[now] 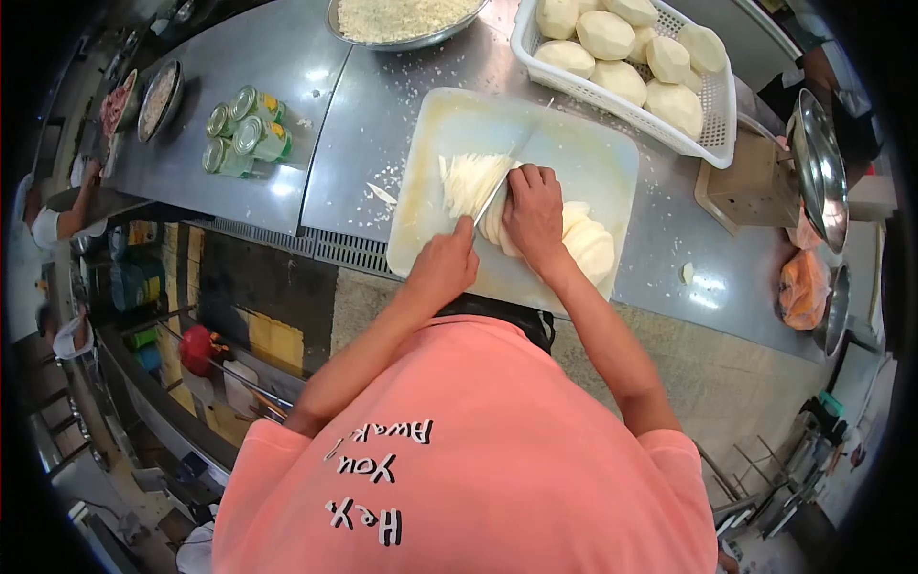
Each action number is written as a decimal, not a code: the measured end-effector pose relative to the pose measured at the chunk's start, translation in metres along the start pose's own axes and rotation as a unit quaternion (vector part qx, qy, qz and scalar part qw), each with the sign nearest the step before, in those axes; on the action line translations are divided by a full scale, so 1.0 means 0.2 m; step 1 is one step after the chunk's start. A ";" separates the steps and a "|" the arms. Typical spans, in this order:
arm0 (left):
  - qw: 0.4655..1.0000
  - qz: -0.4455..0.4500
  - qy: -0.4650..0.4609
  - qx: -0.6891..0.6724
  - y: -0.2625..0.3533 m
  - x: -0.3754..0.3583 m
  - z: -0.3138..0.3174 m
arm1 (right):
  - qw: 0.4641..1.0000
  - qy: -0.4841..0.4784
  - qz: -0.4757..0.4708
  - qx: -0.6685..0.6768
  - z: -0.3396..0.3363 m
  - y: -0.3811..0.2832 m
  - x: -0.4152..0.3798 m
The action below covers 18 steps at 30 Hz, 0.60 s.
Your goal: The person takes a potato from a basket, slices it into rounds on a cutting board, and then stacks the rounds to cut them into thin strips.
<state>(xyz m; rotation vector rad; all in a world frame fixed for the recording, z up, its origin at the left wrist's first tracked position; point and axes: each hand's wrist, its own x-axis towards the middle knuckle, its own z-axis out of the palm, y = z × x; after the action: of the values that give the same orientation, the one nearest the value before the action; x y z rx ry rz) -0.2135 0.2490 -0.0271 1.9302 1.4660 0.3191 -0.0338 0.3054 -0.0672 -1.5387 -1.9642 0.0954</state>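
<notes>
My left hand (444, 260) is closed round the handle of a knife (522, 143), whose long blade points up and away across the white cutting board (430, 120). My right hand (535, 210) presses down, fingers bent together, on thin slices (493, 226) of a peeled, whitish root vegetable beside the blade. To the left of the blade lies a heap of fine pale strips (467, 182). More overlapping round slices (591, 249) spread out to the right, beneath and past my right wrist.
A white basket (729, 134) of peeled whole roots stands behind the board. A metal bowl (402, 43) holds chopped pale bits. Several tins (260, 139) sit at left, near further bowls (160, 100). A scale (751, 177) and an orange bag (803, 289) are at right. Other people (57, 225) work far left.
</notes>
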 end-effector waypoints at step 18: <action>0.995 -0.066 -0.070 -0.037 0.14 -0.15 -0.16 | 1.000 0.015 0.005 0.004 0.00 -0.01 0.00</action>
<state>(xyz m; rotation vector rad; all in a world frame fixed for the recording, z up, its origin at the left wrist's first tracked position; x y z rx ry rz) -0.2206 0.2292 0.0216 1.7511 1.4605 0.1723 -0.0362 0.3050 -0.0670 -1.5366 -1.9311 0.0850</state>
